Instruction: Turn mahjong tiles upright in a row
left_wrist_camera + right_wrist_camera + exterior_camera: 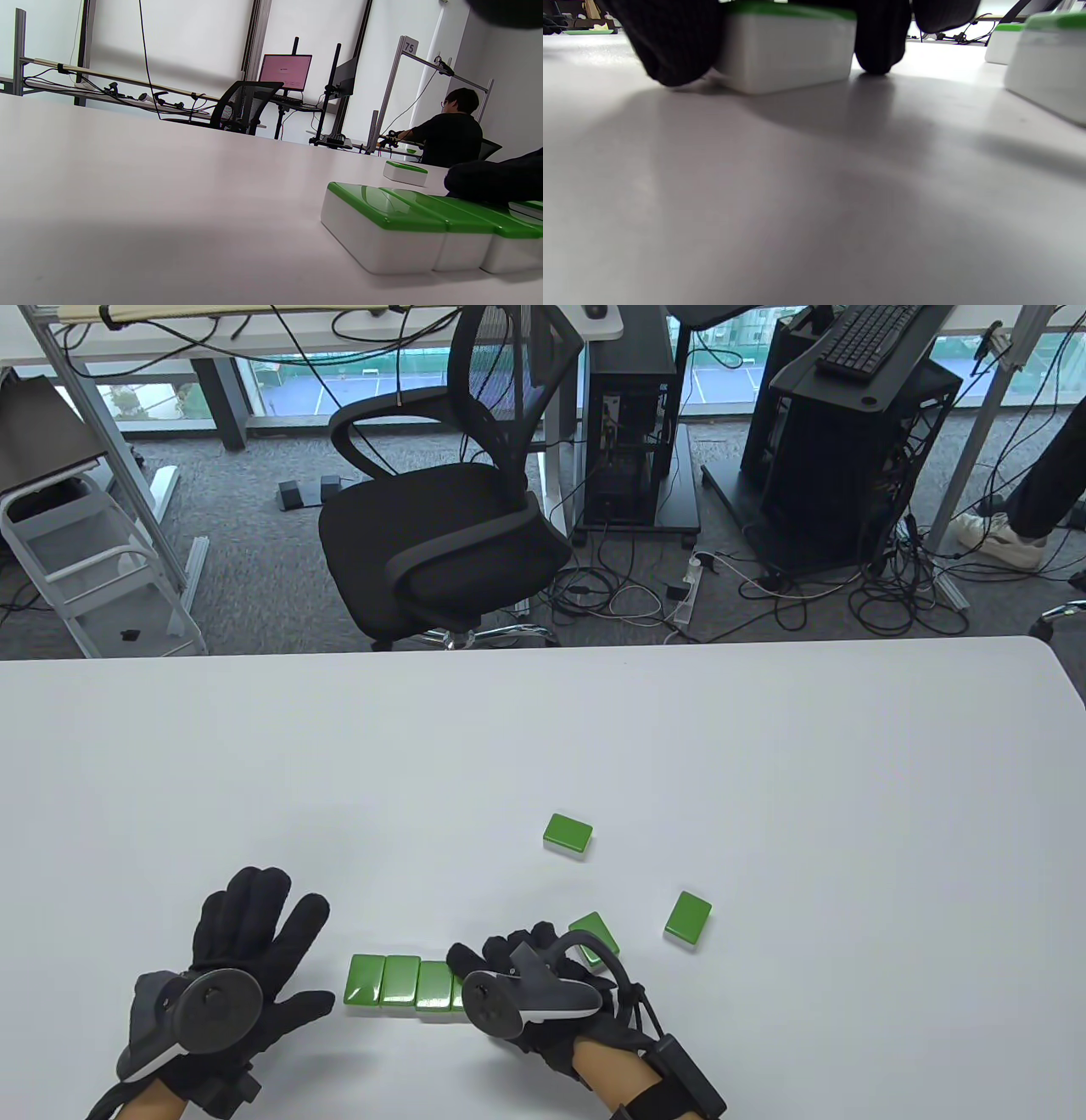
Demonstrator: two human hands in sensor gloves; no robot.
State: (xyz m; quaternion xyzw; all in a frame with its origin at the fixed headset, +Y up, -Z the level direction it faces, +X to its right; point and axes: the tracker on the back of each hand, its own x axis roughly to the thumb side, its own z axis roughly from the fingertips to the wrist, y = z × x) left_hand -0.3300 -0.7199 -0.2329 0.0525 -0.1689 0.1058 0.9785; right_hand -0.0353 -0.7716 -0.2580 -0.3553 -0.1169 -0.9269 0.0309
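A row of green-backed mahjong tiles (397, 982) lies flat, backs up, near the table's front edge; it also shows in the left wrist view (403, 224). My right hand (502, 957) covers the row's right end. In the right wrist view its fingers (670, 51) pinch one flat tile (785, 46) from both sides on the table. My left hand (254, 929) rests flat and spread just left of the row, holding nothing. Three loose tiles lie flat: one far (568, 835), one to the right (688, 918), one (596, 935) partly hidden behind my right hand.
The white table (543, 746) stretches far beyond the tiles. An office chair (441, 526) stands past its far edge. In the right wrist view a loose tile (1048, 63) lies close to the right of the pinched one.
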